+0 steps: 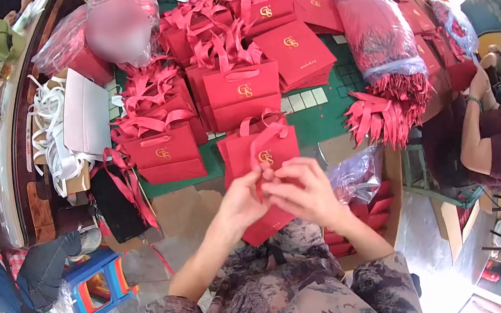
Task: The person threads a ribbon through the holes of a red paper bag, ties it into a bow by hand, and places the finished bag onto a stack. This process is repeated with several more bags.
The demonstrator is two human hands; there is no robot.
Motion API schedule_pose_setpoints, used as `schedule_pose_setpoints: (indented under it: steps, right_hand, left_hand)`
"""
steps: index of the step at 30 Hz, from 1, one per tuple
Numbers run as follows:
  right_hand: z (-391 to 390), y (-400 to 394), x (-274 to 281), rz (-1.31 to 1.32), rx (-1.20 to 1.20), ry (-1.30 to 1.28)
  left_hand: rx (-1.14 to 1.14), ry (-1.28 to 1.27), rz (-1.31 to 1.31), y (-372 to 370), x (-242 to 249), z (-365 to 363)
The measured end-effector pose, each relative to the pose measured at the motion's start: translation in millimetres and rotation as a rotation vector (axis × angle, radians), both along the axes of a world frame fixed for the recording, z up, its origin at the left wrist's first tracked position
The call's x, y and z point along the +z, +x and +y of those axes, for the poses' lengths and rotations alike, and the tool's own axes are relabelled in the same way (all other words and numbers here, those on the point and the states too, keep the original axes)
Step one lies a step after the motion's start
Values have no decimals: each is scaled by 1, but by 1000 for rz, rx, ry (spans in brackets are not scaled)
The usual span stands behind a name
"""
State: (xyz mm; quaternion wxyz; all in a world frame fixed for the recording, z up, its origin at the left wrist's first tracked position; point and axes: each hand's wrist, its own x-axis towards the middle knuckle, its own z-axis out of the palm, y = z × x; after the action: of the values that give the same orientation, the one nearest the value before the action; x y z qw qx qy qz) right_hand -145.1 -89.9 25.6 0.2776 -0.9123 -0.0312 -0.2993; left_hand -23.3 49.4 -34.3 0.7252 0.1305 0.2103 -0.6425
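The red paper gift bag with gold lettering (283, 145) lies at the near side of the green-topped desk (319, 124), directly ahead of the person's torso, its lower part reaching below the hands toward the lap. Its long axis runs roughly away from the body. The narrow red satin ribbon (255, 154) lies over its face, passing from the fingertips forward and then slanting to the right. Both hands meet over the bag, neither clearly nearer. The grip of the left hand (238, 206) appears closed, thumb and forefinger pinching the ribbon; the right hand (309, 192) has its fingers bent against the same spot, and whether its grip is closed on the ribbon or only touches it cannot be told. Just beyond the bag stand rows of finished-looking red bags with ribbon handles (245, 94), which crowd the far side. To the left lie a black flat item with red ribbon (118, 205) and a white paper bag (84, 111). To the right, a crumpled clear plastic bag (356, 175) sits near the right hand, with a large plastic-wrapped red bundle (375, 33) farther off. Another person's arm (471, 119) is well apart, at the desk's right side.
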Motion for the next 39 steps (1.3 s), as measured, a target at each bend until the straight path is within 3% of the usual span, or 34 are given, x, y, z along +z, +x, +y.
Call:
schedule_pose_setpoints:
  steps: [5,7,8,10,11,12,14,17,21,27,34,39]
  right_hand:
    - [10,0,-9,-102,-30,-28]
    - [6,-1,-3,-95,132,252]
    - [8,-5,2,-92,134,250]
    - [13,-13,11,-10,7,444]
    - [11,-10,14,71,-34,491]
    - [10,-5,13,74,-37,495]
    - [9,10,6,233,-243,511]
    - [9,27,-22,242,-322,515]
    - [12,39,-39,242,-383,520]
    - [14,47,-41,290,-412,529]
    - [16,51,-32,249,-367,641]
    - [14,55,-37,248,-369,627]
  left_hand:
    - [-83,-111,-119,-24,8,0]
    - [-219,-15,-207,-20,29,8]
    - [-216,-18,-205,-13,31,13]
    - [-484,277,-1432,3,40,18]
    - [-305,442,-1738,10,52,17]
    - [-244,610,-1825,18,59,13]
    - [77,724,-2339,39,48,-1]
    - [-19,749,-2514,53,42,-16]
    - [-237,681,-2502,57,33,-19]
    - [-96,678,-2636,54,36,-19]
    - [-162,542,-2434,65,47,-19]
    - [-87,508,-2603,65,44,-18]
